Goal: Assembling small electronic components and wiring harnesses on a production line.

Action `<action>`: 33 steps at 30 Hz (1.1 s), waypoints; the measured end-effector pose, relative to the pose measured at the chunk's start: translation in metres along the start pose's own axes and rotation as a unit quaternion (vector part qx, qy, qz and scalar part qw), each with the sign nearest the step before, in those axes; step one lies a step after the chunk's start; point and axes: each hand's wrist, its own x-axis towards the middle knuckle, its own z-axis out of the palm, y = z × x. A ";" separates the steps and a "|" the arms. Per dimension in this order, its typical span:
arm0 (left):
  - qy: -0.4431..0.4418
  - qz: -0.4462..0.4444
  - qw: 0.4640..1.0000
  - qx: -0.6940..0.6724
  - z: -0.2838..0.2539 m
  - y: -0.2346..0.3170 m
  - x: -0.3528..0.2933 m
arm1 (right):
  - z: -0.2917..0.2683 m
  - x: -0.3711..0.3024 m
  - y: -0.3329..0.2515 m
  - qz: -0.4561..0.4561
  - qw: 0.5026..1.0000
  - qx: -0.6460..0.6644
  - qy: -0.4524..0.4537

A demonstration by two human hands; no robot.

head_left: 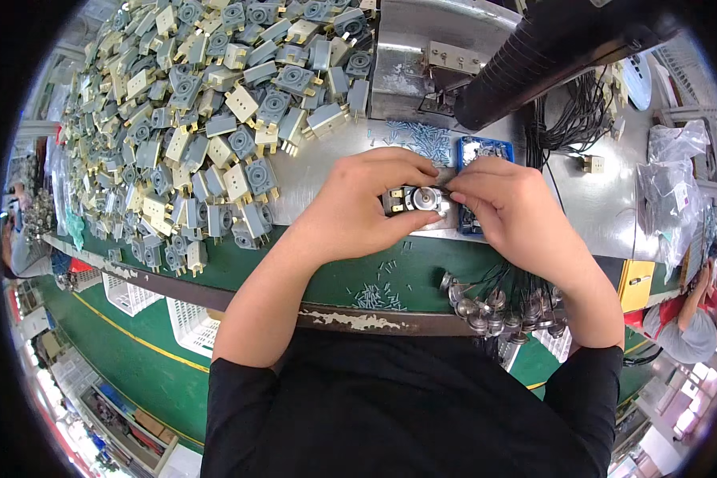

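Near the middle of the bench, my left hand (pixel 354 203) is closed around a small electrical unit with a round silver metal disc (pixel 425 198) facing up and brass-coloured terminals on its left side. My right hand (pixel 518 209) is beside it, thumb and fingertips pinched at the unit's upper right edge. Something thin and dark seems to be between those fingertips, too small to name. A blue tray (pixel 486 146) of small metal parts lies partly hidden under my right hand. Just beyond my hands, loose screws (pixel 422 139) are scattered on the metal bench top.
A large heap of grey-and-cream electrical units (pixel 207 119) fills the left. More screws (pixel 378 298) lie on the green near strip. Round metal parts with black wires (pixel 506 311) hang at the front edge. A thick black column (pixel 542 60) leans overhead; black cables (pixel 570 119) lie beyond it.
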 end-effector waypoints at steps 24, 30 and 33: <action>-0.006 0.016 0.998 -0.066 0.000 -0.015 -0.001 | -0.004 0.019 0.047 -0.103 0.993 0.042 -0.024; -0.002 0.019 0.998 -0.052 -0.001 -0.015 -0.003 | 0.001 0.014 0.046 -0.190 0.982 -0.013 -0.008; 0.003 0.022 0.999 -0.048 -0.002 -0.014 -0.003 | -0.004 0.015 0.041 -0.161 0.987 -0.001 -0.027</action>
